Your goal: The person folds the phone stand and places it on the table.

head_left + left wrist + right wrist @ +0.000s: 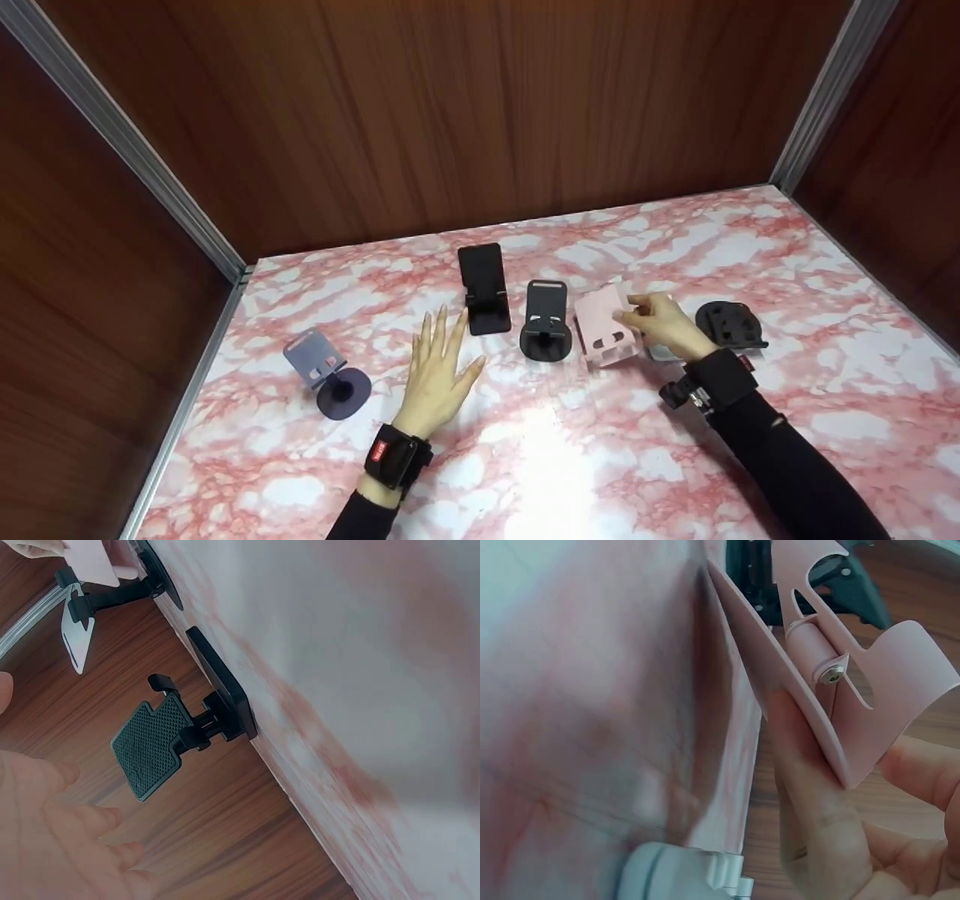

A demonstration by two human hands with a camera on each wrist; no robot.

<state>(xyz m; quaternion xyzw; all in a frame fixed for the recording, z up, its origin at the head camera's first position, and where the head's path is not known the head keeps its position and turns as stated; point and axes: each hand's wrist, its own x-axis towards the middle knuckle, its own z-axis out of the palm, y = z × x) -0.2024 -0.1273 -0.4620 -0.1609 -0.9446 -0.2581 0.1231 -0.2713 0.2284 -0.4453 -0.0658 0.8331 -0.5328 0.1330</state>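
Note:
My right hand grips a pink metal phone stand by its right side. In the right wrist view the stand is tilted, one edge of its plate close to the tabletop, fingers and thumb at the near end. My left hand is spread with straight fingers, palm down and holding nothing. Its fingertips are near a black rectangular-base phone stand, whose textured pad shows in the left wrist view. A dark grey round-base phone stand stands left of the pink one.
A blue-purple phone stand stands at the left. Right of the pink stand, a pale stand is partly covered by my right hand, and a black folded stand lies farther right. Wooden panels enclose the red-and-white marbled table.

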